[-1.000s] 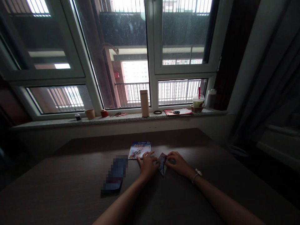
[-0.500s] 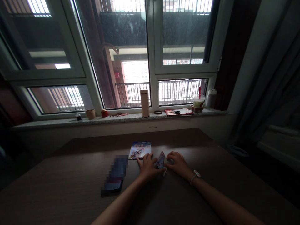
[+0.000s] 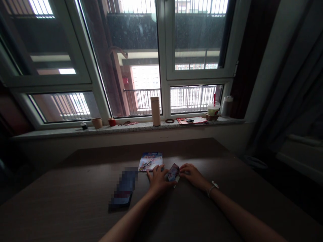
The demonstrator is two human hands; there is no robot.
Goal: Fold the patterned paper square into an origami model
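A small piece of printed paper [image 3: 173,172], partly folded, lies on the dark wooden table [image 3: 75,201] between my two hands. My left hand [image 3: 157,179] presses on its left side with the fingers curled against it. My right hand [image 3: 192,174] pinches the paper's right edge with the fingertips. A colourful printed booklet [image 3: 150,160] lies flat just beyond my left hand. A dark phone-sized object [image 3: 123,191], blurred out, lies to the left of my left arm.
A stone windowsill [image 3: 50,131] runs along the back under a large window. On it stand a tall beige flask [image 3: 155,111], a small cup [image 3: 97,122], a red pot [image 3: 111,121], a lidded drink cup [image 3: 213,111] and red papers [image 3: 191,120]. Curtains hang at right.
The paper has been folded shorter and now sits more upright between my fingers. Both hands shifted slightly towards the far side of the table.
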